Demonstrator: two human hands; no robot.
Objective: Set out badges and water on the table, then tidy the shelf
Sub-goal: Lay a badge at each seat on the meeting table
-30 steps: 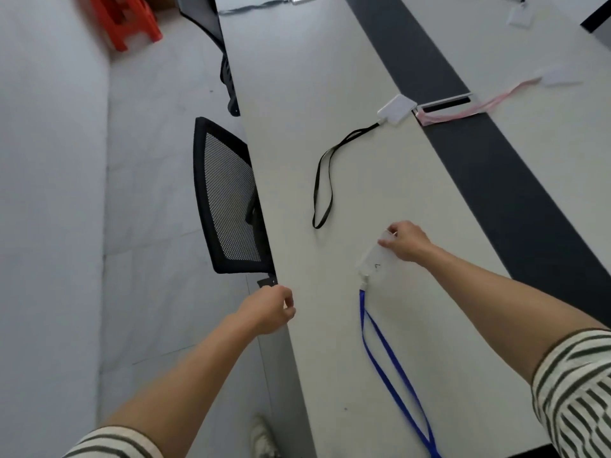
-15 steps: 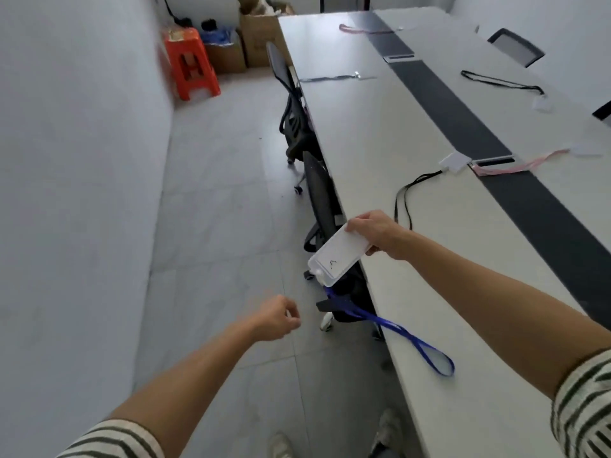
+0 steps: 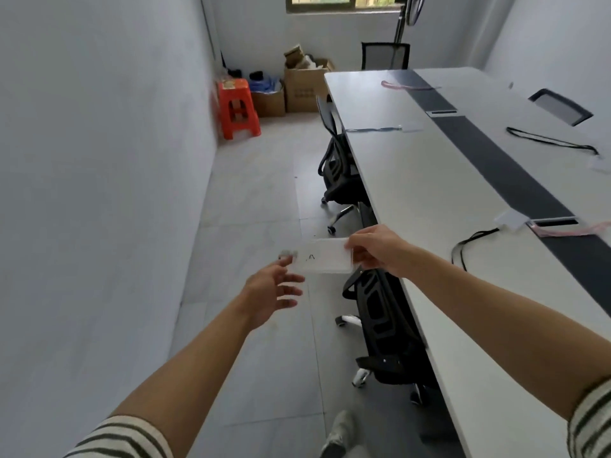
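Observation:
My right hand (image 3: pixel 375 249) pinches one end of a clear badge holder (image 3: pixel 322 257), holding it level in the air beside the table edge, above the floor. My left hand (image 3: pixel 274 290) is spread open just below the holder's far end, fingertips near its clip; I cannot tell if they touch. The blue lanyard is not visible. On the long white table (image 3: pixel 429 180) lie other badges: one with a black lanyard (image 3: pixel 463 246), one with a pink lanyard (image 3: pixel 568 230), one with a blue lanyard (image 3: pixel 380 129), another black one (image 3: pixel 552 140) and a pink one (image 3: pixel 410 85) far off.
Black office chairs (image 3: pixel 386 322) (image 3: pixel 340 173) are tucked against the table's left side. A white wall runs along the left. An orange stool (image 3: pixel 236 109) and cardboard boxes (image 3: pixel 302 85) stand at the far end. A dark strip (image 3: pixel 502 166) runs down the table's middle.
My right hand lifted the badge holder off the table and carried it left over the floor. My left hand opened and rose toward it. My view tilted up along the room.

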